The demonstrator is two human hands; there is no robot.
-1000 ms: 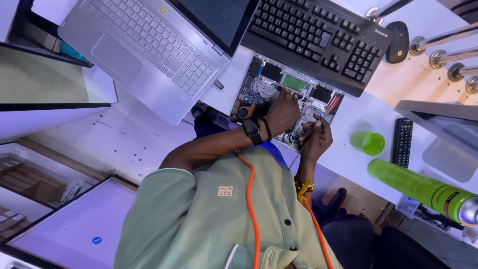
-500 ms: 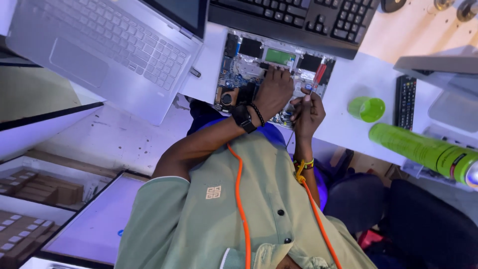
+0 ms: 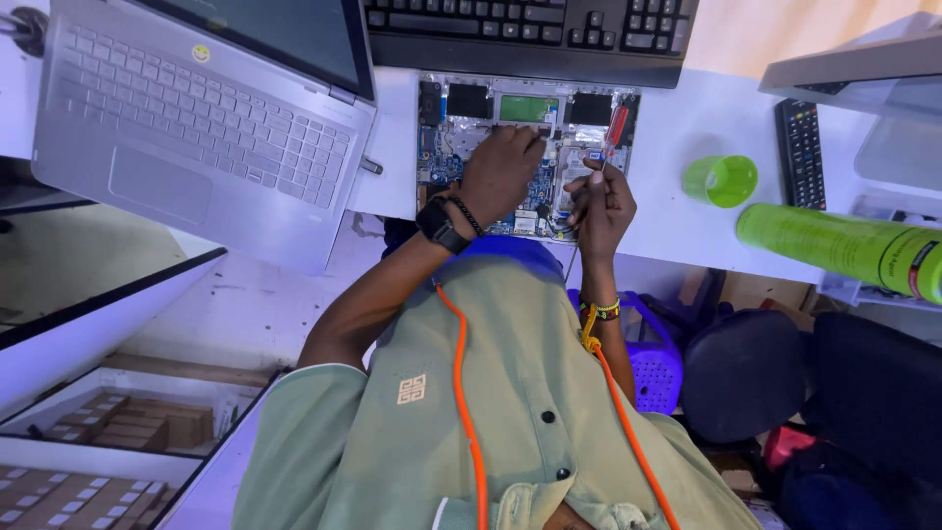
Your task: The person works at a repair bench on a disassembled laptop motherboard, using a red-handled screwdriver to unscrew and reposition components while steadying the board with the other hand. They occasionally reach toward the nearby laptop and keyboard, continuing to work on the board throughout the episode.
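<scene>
Containers first: small green cup [image 3: 720, 181] stands on the white surface [image 3: 667, 196], opening toward cam, nothing visible inside. Green cylindrical can [image 3: 844, 247] lies on its side near the cup, to its right in view. Purple perforated basket [image 3: 650, 361] sits below the surface edge; contents can't be made out. Shelf compartments at lower left hold flat brown boxes [image 3: 147, 424].

Opened laptop base w/ exposed circuit board [image 3: 530, 147] lies on the surface btwn the silver laptop [image 3: 196, 137] and the cup, just below the black keyboard [image 3: 530, 39]. Left hand [image 3: 500, 172], black watch at wrist, rests palm-down on the board, fingers spread flat, gripping nothing. Right hand [image 3: 601, 201] is closed around a red-handled screwdriver [image 3: 612, 135], held over the board's right part; can't tell if the tip touches the board. Black remote [image 3: 801, 152] lies well right of the board.
</scene>
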